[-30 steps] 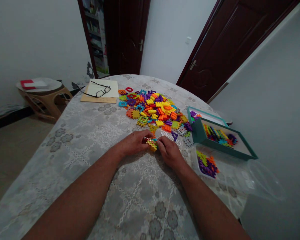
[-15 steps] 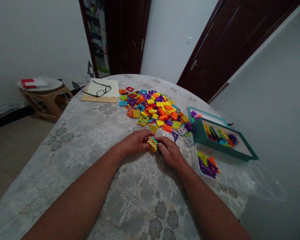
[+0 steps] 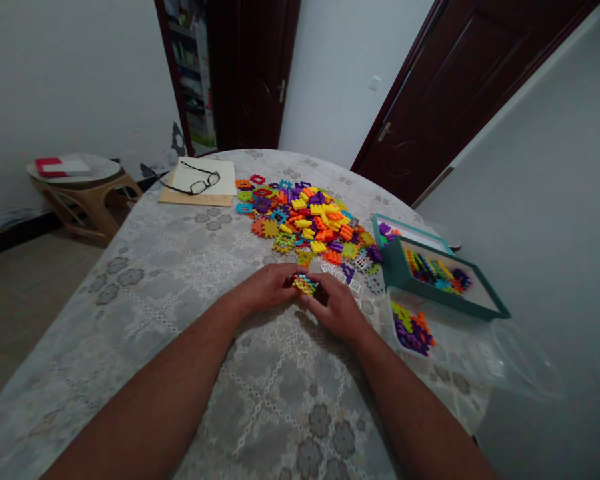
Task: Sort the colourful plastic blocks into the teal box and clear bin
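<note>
Between my two hands is a small block of joined interlocking plastic building pieces [image 3: 305, 285], yellow, red and light blue. My left hand [image 3: 273, 287] grips its left side, fingers curled around the far edge. From the right, my right hand [image 3: 336, 303] closes on the same block, thumb at the near side and fingers over the far side. Parts of the block are covered by the fingers. Just beyond my hands spreads a heap of loose plastic building pieces [image 3: 310, 217] in yellow, orange, purple, blue and green.
A green box [image 3: 445, 297] with more pieces stands at the right, its lid [image 3: 415, 233] behind. Nearer is a clear plastic tub [image 3: 393, 333] holding purple, orange and green pieces. Black-framed glasses [image 3: 199, 187] lie on paper at the far left of the cloth-covered table [image 3: 180, 267].
The block has been turned in my hands, so its patterned face lies more level. My right hand has shifted slightly, its fingers now further over the block. The view has moved a little.
</note>
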Demonstrator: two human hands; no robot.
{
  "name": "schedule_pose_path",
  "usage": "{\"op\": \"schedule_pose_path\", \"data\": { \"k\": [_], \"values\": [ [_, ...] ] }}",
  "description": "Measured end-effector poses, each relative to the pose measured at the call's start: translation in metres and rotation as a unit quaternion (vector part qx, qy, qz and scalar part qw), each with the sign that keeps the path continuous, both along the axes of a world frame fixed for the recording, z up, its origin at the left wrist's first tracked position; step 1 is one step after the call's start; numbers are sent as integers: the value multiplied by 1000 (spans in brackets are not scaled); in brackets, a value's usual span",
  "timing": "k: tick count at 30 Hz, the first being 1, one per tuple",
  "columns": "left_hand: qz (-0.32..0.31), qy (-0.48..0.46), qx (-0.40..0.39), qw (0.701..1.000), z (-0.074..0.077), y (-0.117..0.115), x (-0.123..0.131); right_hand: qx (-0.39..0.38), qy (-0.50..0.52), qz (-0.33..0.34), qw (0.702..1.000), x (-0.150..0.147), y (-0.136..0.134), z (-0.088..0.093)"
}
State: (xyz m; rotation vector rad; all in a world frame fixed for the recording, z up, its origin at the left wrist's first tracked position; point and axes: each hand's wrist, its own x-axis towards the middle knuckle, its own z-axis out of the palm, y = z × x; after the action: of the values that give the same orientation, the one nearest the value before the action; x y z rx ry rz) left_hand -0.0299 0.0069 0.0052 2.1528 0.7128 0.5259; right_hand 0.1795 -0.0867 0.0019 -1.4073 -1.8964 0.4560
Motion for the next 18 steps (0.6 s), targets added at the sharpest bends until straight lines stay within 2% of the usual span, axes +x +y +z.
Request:
{"op": "schedule_pose_path", "data": {
  "k": [3,7,9,12,15,18],
  "values": [
    [-5,-11,1,1000,3,0,1,14,-32,-15,999,-5,0,1],
    [10,-1,-28,1000,8,1,3,-17,-43,-50,998,-6,1,8],
    [15,0,-61,998,9,2,4,-40,-44,-71,996,-4,0,16],
    [25,4,-70,997,6,4,4,-48,-50,-117,991,8,-5,36],
    [30,7,-53,998,4,5,4,-19,-72,-175,982,40,-12,63],
    [26,13,-47,998,4,6,3,20,-125,-261,957,99,-17,91]
  ]
}}
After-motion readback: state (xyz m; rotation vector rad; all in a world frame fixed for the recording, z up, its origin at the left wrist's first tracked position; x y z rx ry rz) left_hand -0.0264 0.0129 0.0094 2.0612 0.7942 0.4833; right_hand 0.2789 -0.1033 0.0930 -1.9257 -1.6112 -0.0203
